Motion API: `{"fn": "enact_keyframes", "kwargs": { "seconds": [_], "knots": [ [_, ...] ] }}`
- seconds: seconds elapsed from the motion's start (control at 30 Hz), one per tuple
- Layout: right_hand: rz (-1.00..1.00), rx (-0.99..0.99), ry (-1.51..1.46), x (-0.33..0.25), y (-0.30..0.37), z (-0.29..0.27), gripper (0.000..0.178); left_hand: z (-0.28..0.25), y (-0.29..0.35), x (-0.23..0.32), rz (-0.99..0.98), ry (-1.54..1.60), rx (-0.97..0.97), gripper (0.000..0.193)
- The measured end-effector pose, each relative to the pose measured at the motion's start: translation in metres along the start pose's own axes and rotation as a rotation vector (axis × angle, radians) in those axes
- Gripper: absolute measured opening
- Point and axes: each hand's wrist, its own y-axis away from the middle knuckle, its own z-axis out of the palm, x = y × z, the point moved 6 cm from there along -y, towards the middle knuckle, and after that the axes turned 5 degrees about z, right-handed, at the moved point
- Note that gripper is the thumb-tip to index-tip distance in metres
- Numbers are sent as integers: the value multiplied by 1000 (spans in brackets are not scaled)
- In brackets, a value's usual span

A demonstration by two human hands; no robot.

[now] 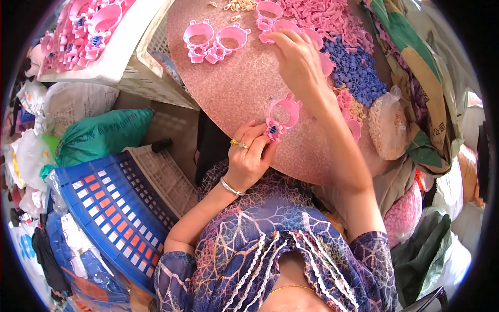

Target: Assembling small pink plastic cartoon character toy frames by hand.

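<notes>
Near the front edge of the round table, my left hand (249,152) pinches a pink plastic piece (287,110). The piece has a large ring with small ear-like tabs, and a small blue part (273,130) sits in its lower end by my fingertips. My right hand (302,61) reaches over the table to a group of similar pink ring pieces (269,11). Its fingers are bent and closed on the edge of one of them; the hand hides part of that group. Two more pink ring pieces (231,37) lie to the left of it.
Behind my right hand are heaps of small pink parts (332,18) and small blue parts (358,70). A clear bag of beige pieces (387,127) stands at the right. To the left are a white crate (156,78), a blue basket (112,208) and a green bag (101,138).
</notes>
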Motion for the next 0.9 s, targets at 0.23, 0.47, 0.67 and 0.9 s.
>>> {"fn": "enact_keyframes", "kwargs": {
  "seconds": [0.23,0.47,0.67,0.9],
  "knots": [
    [-376,113,117,5,-99,68,13,-1,3,-3,-8,0,-19,25],
    [-274,-259,135,26,-110,95,14,3,1,-2,5,19,-21,25],
    [358,-219,-601,-17,-26,-12,16,-7,5,-5,-89,79,55,27],
    [417,-231,-554,-34,85,-52,14,-6,-2,-1,-68,102,33,29]
  ]
}}
